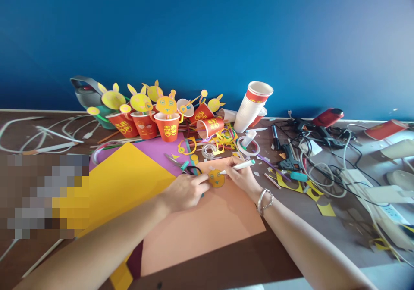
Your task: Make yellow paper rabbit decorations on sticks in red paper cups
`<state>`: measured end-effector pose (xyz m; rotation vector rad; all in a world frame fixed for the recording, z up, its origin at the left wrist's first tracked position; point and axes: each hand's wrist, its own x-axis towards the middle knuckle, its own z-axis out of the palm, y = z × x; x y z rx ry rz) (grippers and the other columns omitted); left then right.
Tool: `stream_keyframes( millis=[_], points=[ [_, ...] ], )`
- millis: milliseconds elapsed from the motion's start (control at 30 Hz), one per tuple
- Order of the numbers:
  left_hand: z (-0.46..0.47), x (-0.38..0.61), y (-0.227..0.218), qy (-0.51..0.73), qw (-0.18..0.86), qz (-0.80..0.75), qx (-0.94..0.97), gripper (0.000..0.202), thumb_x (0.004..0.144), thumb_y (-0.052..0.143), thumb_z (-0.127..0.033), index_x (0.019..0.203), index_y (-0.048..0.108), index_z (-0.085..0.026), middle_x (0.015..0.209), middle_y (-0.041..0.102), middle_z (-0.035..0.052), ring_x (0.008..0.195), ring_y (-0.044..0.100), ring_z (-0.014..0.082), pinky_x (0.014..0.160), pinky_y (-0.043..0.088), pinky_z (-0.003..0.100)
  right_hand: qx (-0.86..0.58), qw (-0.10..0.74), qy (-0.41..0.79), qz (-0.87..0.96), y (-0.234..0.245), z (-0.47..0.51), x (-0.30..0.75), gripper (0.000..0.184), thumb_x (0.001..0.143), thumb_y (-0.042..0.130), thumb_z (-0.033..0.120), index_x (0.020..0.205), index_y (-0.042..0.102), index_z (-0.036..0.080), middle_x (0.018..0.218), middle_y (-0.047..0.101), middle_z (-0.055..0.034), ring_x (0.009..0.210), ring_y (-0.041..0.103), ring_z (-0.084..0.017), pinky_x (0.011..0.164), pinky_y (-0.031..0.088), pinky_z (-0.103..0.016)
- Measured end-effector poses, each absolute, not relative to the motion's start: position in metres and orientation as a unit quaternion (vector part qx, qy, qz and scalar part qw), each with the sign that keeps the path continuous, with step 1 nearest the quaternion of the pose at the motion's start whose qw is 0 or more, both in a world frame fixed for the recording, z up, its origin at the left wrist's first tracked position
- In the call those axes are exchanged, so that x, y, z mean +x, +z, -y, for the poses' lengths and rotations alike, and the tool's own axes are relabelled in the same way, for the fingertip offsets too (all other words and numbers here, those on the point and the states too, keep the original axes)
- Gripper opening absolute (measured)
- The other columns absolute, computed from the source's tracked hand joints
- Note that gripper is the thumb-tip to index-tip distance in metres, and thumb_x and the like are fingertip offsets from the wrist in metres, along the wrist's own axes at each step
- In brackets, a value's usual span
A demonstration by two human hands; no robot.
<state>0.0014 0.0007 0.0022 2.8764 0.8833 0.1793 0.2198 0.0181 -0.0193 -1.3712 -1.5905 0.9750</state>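
A round yellow paper piece [217,178] with a face drawn on it lies on a peach paper sheet [207,234]. My left hand [187,189] rests on the sheet, its fingers closed at the left edge of the round piece; whether they pinch it is hidden. In my right hand [243,178] is a white marker pen [241,166] with a green end, its tip at the drawn face. Scissors [181,165] with dark handles lie just beyond my left hand.
Red paper cups [167,126] with yellow rabbit faces stand at the back. A stack of white cups [252,107] leans near the blue wall. Yellow paper [129,182] lies left. On the right are a glue gun [289,158], cables, paper scraps and a power strip [384,208].
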Motion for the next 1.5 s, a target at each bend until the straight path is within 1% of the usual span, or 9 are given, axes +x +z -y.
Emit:
stream_keyframes(
  millis=[100, 267, 467, 733, 967, 1167, 1500],
  points=[
    [-0.001, 0.001, 0.002, 0.060, 0.067, -0.292, 0.952, 0.032, 0.082, 0.041, -0.004, 0.097, 0.065, -0.020, 0.102, 0.063, 0.0052, 0.069, 0.061, 0.0125, 0.058, 0.042, 0.024, -0.540, 0.404, 0.362, 0.643, -0.018, -0.018, 0.219, 0.020, 0.071, 0.051, 0.021, 0.059, 0.036, 0.022, 0.055, 0.037, 0.0053, 0.052, 0.034, -0.010, 0.046, 0.028, -0.024],
    [0.000, 0.001, 0.003, 0.061, 0.065, -0.292, 0.952, 0.035, 0.080, 0.040, -0.004, 0.099, 0.065, -0.020, 0.101, 0.063, 0.0056, 0.069, 0.061, 0.0123, 0.057, 0.042, 0.024, -0.542, 0.397, 0.348, 0.654, -0.015, -0.018, 0.218, 0.017, 0.070, 0.051, 0.022, 0.058, 0.038, 0.022, 0.055, 0.039, 0.0048, 0.052, 0.033, -0.011, 0.047, 0.028, -0.025],
    [0.000, 0.001, 0.001, 0.063, 0.061, -0.293, 0.952, 0.032, 0.081, 0.042, -0.004, 0.097, 0.065, -0.020, 0.103, 0.063, 0.0047, 0.069, 0.061, 0.0124, 0.057, 0.041, 0.025, -0.540, 0.390, 0.326, 0.671, -0.015, -0.019, 0.219, 0.016, 0.070, 0.050, 0.020, 0.058, 0.040, 0.022, 0.054, 0.041, 0.0043, 0.055, 0.037, -0.012, 0.050, 0.029, -0.025],
    [0.000, 0.002, 0.003, 0.063, 0.064, -0.294, 0.952, 0.033, 0.082, 0.041, -0.005, 0.097, 0.066, -0.020, 0.103, 0.064, 0.0050, 0.069, 0.061, 0.0128, 0.058, 0.041, 0.025, -0.542, 0.377, 0.327, 0.676, -0.012, -0.018, 0.218, 0.015, 0.070, 0.050, 0.021, 0.058, 0.040, 0.022, 0.054, 0.041, 0.0037, 0.058, 0.039, -0.014, 0.053, 0.031, -0.026],
    [0.000, 0.002, 0.002, 0.060, 0.062, -0.295, 0.952, 0.035, 0.082, 0.040, -0.004, 0.099, 0.066, -0.020, 0.105, 0.064, 0.0049, 0.071, 0.063, 0.0141, 0.057, 0.043, 0.026, -0.546, 0.386, 0.343, 0.660, -0.013, -0.017, 0.218, 0.016, 0.068, 0.051, 0.019, 0.057, 0.040, 0.022, 0.053, 0.042, 0.0038, 0.056, 0.038, -0.013, 0.050, 0.029, -0.025],
    [-0.001, 0.002, 0.001, 0.065, 0.055, -0.291, 0.953, 0.035, 0.082, 0.041, -0.006, 0.102, 0.065, -0.020, 0.106, 0.066, 0.0039, 0.071, 0.064, 0.0141, 0.058, 0.043, 0.026, -0.550, 0.412, 0.431, 0.585, -0.022, -0.019, 0.221, 0.014, 0.072, 0.048, 0.021, 0.060, 0.041, 0.021, 0.051, 0.049, 0.0044, 0.047, 0.040, -0.010, 0.044, 0.028, -0.023],
    [0.000, 0.001, 0.002, 0.050, 0.060, -0.298, 0.951, 0.034, 0.082, 0.041, -0.006, 0.099, 0.066, -0.021, 0.107, 0.065, 0.0036, 0.072, 0.064, 0.0142, 0.058, 0.043, 0.025, -0.553, 0.413, 0.415, 0.593, -0.024, -0.020, 0.221, 0.014, 0.070, 0.050, 0.020, 0.060, 0.040, 0.021, 0.052, 0.042, 0.0062, 0.047, 0.040, -0.009, 0.044, 0.027, -0.021]
  ],
)
